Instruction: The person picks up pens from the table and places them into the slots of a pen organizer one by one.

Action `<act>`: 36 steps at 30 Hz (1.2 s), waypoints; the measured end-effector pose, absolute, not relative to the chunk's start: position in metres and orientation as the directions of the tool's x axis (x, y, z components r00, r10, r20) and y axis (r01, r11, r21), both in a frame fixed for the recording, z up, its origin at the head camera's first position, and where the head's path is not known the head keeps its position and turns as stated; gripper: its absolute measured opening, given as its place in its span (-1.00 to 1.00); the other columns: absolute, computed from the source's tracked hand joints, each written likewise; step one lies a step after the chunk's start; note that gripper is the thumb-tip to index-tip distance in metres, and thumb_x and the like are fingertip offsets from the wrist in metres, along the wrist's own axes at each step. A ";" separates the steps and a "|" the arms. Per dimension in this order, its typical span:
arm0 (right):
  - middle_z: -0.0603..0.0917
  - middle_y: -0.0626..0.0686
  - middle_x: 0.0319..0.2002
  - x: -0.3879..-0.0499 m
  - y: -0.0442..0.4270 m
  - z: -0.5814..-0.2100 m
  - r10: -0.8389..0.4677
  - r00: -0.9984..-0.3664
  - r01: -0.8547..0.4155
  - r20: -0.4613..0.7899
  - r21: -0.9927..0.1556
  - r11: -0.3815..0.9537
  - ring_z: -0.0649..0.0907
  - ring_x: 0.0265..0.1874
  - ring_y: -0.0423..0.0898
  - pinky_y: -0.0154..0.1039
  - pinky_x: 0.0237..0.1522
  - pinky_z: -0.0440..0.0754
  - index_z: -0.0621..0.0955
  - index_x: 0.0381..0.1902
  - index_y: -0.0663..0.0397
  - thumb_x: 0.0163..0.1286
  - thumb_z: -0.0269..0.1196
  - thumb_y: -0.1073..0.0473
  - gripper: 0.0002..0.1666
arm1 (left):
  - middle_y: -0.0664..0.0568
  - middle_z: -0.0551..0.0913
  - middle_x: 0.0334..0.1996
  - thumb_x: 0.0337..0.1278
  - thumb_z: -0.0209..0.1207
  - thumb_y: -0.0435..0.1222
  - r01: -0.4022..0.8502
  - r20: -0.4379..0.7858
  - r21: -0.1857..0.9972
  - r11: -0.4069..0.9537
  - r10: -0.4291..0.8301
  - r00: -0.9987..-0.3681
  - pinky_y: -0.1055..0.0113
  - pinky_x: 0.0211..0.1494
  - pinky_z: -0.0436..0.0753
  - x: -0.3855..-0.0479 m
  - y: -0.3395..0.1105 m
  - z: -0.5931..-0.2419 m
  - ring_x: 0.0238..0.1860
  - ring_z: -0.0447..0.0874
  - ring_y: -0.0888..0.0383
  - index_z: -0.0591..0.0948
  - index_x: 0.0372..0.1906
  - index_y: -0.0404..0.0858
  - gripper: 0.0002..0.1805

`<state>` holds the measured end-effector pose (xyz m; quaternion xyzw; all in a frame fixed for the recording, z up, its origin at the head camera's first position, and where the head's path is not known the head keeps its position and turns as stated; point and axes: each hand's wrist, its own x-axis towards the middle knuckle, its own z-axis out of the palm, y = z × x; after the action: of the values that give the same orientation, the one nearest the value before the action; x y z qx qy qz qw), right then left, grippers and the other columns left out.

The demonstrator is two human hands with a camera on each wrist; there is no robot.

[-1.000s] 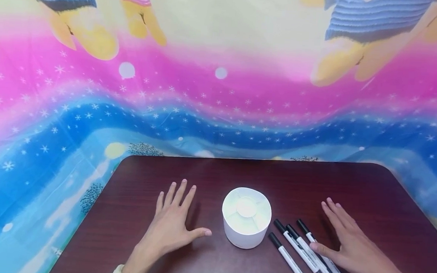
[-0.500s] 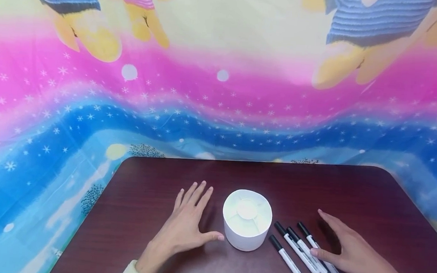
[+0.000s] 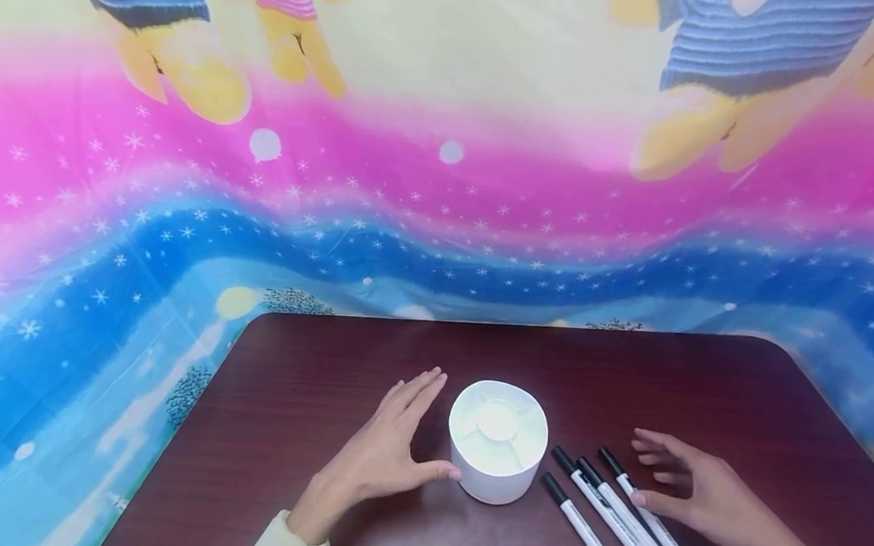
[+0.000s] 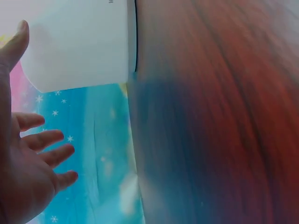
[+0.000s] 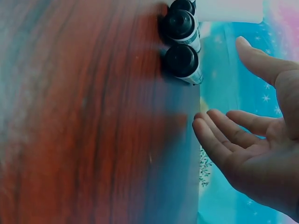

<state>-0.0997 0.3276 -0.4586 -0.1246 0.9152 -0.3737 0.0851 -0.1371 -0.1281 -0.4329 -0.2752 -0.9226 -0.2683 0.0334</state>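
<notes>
A white round container (image 3: 497,484) with several inner compartments stands upright on the table. Just left of it is my left hand (image 3: 384,458), fingers extended and thumb spread. The thumb tip meets the container's outline in the head view; I cannot tell whether it touches. In the left wrist view the container (image 4: 79,46) is close beyond the thumb. Several black-capped white markers (image 3: 585,528) lie side by side to the container's right. My right hand (image 3: 716,499) hovers by the rightmost marker (image 3: 655,520), fingers loosely bent, holding nothing. Dark marker ends (image 5: 181,60) appear in the right wrist view.
The dark reddish-brown table (image 3: 327,350) has rounded far corners. Behind it hangs a pink and blue cloth (image 3: 438,248) printed with snowflakes, reaching down past the table's left and right edges.
My left hand has moved right, up to the container, with its fingers drawing closer together. The right hand's fingers have bent a little beside the markers. Container and markers keep their places.
</notes>
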 end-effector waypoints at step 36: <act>0.76 0.05 -0.23 -0.113 0.309 -0.454 -0.269 -0.926 0.040 -0.266 -0.775 0.630 0.76 -0.34 -0.20 -0.25 -0.36 0.80 0.66 0.25 0.36 0.34 0.53 0.11 -0.38 | 0.15 0.52 0.52 -0.06 0.61 0.19 0.477 0.185 0.717 0.509 0.520 -0.834 -0.14 0.58 0.50 -0.148 -0.108 -0.443 0.54 0.47 0.10 0.26 0.70 0.02 0.22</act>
<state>-0.1125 0.3088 -0.4542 -0.0648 0.8844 -0.4250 0.1816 -0.1476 -0.1084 -0.4428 -0.2870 -0.8683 -0.4038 -0.0269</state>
